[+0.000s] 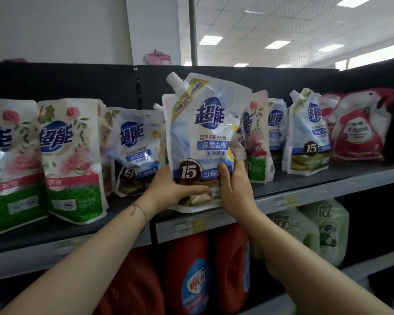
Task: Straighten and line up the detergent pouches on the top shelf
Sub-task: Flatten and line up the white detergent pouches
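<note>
A blue-and-white spouted pouch (pixel 203 137) stands upright at the edge of the top shelf (pixel 305 184), rose-print pouches (pixel 71 160) leftward

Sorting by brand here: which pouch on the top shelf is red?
The red pouch, far right on the top shelf; the others are white with blue or rose print.

Far-left rose pouch (pixel 7 155): the frame's left edge cuts off its left side.
Blue pouch (pixel 200 137): your right hand (pixel 234 187) covers the print after the "15"; your left hand (pixel 168 187) covers its lower left edge.
Hidden rose pouch (pixel 258 142): only a strip shows right of the blue pouch.
Price labels (pixel 189 223): too small to read.
Red pouch (pixel 359 130): print blurred.
Red jugs (pixel 191 280): crossed by your forearms, cut by the bottom edge.
</note>
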`<act>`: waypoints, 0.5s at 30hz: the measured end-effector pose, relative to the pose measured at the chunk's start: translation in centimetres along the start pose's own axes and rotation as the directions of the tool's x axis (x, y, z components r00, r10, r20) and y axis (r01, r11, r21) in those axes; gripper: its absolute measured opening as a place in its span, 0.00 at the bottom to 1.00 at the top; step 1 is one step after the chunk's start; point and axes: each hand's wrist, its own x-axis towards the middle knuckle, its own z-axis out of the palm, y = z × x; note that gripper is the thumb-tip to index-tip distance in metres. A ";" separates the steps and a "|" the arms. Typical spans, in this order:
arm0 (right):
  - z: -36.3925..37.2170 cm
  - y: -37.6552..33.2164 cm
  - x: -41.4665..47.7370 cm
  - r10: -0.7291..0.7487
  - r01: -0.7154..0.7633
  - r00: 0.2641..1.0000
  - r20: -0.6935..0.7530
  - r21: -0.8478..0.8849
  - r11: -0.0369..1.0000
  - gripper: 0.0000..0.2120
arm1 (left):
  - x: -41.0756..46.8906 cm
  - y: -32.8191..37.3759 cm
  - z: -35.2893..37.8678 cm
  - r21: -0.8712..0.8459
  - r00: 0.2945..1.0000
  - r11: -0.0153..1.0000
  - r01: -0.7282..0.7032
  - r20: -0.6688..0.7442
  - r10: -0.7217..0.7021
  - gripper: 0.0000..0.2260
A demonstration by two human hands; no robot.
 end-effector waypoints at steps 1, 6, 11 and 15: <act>-1.0 0.3 0.2 -0.020 0.020 0.999 -0.044 0.000 1.000 0.14 | 0.6 0.5 0.9 0.000 1.000 1.000 -0.008 0.016 0.008 0.25; -7.4 2.6 2.2 -0.091 0.074 0.972 -0.215 -0.088 0.993 0.13 | 4.4 2.6 7.0 -0.005 0.995 0.998 -0.067 0.077 0.067 0.26; -14.3 5.6 4.5 -0.114 0.054 0.968 -0.225 -0.254 0.966 0.20 | 8.2 3.7 14.4 -0.071 0.985 0.991 -0.113 0.123 0.121 0.25; -18.7 9.4 6.5 -0.117 0.039 0.971 -0.207 -0.347 0.937 0.26 | 11.6 3.9 19.2 -0.094 0.973 0.991 -0.098 0.200 0.115 0.24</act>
